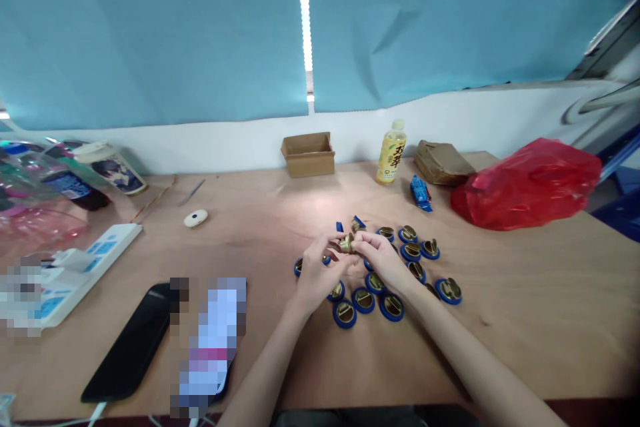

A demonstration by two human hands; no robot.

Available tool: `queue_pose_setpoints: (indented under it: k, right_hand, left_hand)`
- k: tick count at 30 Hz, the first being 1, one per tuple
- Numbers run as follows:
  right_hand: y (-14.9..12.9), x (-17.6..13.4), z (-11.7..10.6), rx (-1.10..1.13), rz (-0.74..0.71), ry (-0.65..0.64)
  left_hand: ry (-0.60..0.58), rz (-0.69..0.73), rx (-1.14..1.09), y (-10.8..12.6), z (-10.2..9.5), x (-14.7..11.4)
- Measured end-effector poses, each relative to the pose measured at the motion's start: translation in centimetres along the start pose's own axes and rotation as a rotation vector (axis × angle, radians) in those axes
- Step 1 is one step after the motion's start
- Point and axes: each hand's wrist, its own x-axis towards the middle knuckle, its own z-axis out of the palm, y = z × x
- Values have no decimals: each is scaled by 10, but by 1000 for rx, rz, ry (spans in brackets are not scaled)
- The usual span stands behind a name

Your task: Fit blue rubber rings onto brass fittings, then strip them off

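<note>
A blue curtain (pixel 200 33) hung behind everything, and below it spread the wooden table (pixel 525 307) where I had my hands. The red plastic bag (pixel 533 187) slumped near the table's far right, with a folded brown paper package (pixel 443 163) just beside it. A white power strip (pixel 107 250) lay slantwise at the left, and a black phone (pixel 133 343) lay in front of it. The open cardboard box (pixel 309 163) sat against the wall, well apart from the upright yellow bottle (pixel 391 153) to its right. My left hand (pixel 320 270) and right hand (pixel 383 259) met above the table, fingertips pinching a brass-coloured piece (pixel 346 244) between them: the left had its left side, the right its right end. Around and beneath my hands lay many blue-rimmed discs (pixel 391 307) with brass-coloured middles, some partly hidden by my fingers and wrists.
</note>
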Motion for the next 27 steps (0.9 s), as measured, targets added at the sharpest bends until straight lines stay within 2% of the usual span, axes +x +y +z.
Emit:
queue_pose_setpoints:
  k: [7,13,15,18,20,23,25,27]
  right_hand:
    - [3,-1,1,111,42,-11]
    - [-1,-3,3,166,71,-51]
    - [-2,-2,2,213,44,-48]
    - [-4,0,-3,235,-10,-23]
    - [-4,1,-7,159,-39,12]
    - [-4,1,-8,-134,-97,78]
    - [-3,-1,-7,-375,-144,108]
    - [-1,-2,-5,-569,-186,94]
  left_hand:
    - [14,-7,-32,-6,2,-2]
    - [-9,-118,-241,-6,5,-2]
    - [29,-173,-325,-7,4,0]
    - [155,-214,-374,-10,-3,8]
    - [271,-216,-314,-15,-12,13]
    - [429,-203,-47,-25,-28,17]
    - [430,-172,185,-33,-38,17]
    - [377,-167,402,-40,-47,16]
